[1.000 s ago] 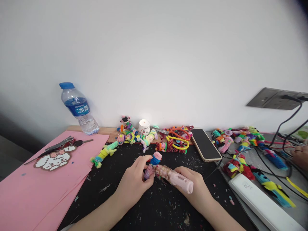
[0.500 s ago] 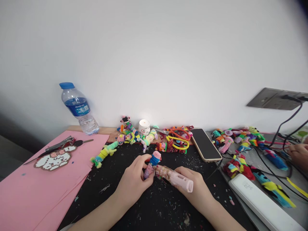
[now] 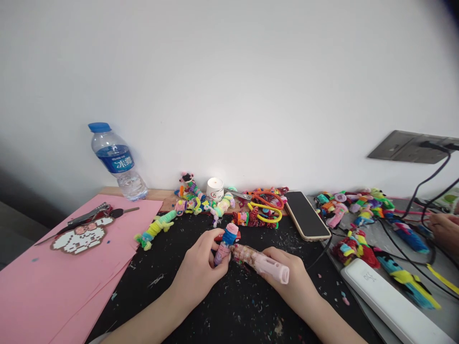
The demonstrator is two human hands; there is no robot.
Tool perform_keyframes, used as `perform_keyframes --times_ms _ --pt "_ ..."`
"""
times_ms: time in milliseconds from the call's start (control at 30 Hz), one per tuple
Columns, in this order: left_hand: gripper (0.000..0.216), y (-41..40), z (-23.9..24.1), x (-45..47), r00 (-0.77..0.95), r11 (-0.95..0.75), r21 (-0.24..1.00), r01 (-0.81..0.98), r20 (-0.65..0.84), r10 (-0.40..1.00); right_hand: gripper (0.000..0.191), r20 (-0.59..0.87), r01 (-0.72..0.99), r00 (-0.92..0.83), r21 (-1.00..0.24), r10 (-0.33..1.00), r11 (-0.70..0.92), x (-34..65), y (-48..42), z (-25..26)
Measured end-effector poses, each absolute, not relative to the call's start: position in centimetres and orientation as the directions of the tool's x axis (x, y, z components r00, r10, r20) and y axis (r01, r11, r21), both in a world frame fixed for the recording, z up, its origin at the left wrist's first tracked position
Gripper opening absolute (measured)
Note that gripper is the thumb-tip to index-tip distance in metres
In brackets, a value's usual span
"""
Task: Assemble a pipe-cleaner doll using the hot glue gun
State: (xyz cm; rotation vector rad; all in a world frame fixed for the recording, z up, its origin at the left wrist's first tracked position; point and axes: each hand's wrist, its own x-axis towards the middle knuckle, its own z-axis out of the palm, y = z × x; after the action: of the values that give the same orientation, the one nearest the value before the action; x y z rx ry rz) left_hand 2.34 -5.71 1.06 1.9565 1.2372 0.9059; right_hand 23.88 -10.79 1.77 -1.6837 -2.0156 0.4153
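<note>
Nearer the wearer than the phone (image 3: 308, 216) and off to its left, a small fuzzy bundle (image 3: 226, 246) stands slightly tilted above the black work surface (image 3: 201, 313), its top a pink tuft, its middle a band of bright blue, its lower part wound in soft pink and lilac. The left hand (image 3: 202, 260) pinches that lower part between thumb and fingers. Directly nearer than the phone, the right hand (image 3: 289, 277) is closed around a pale pink tool (image 3: 267, 265), whose nose, mottled brown and crusted, points left at the bundle's side. Compared with half a second ago, the bundle has shifted a little left and up, and more of a red piece (image 3: 239, 235) now shows behind its blue band; the tool's back end has risen very slightly, while the phone lies where it was. Most of the right hand's fingers are hidden under the tool, as is whatever they wrap round, and the bundle's bottom disappears into the left hand. Whether the tool's nose touches the bundle is hard to make out, and the red piece is too covered to identify. Well right of the phone, another person's hand (image 3: 446, 229) is cut off by the picture's edge.
</note>
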Motion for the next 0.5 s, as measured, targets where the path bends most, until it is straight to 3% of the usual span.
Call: perform_keyframes --times_ms 500 --pt "0.038 -5.66 0.88 2.38 0.320 -0.294 0.857 0.424 0.161 0.933 0.007 0.137 0.794 -0.098 -0.586 0.986 0.160 23.85 -10.78 1.80"
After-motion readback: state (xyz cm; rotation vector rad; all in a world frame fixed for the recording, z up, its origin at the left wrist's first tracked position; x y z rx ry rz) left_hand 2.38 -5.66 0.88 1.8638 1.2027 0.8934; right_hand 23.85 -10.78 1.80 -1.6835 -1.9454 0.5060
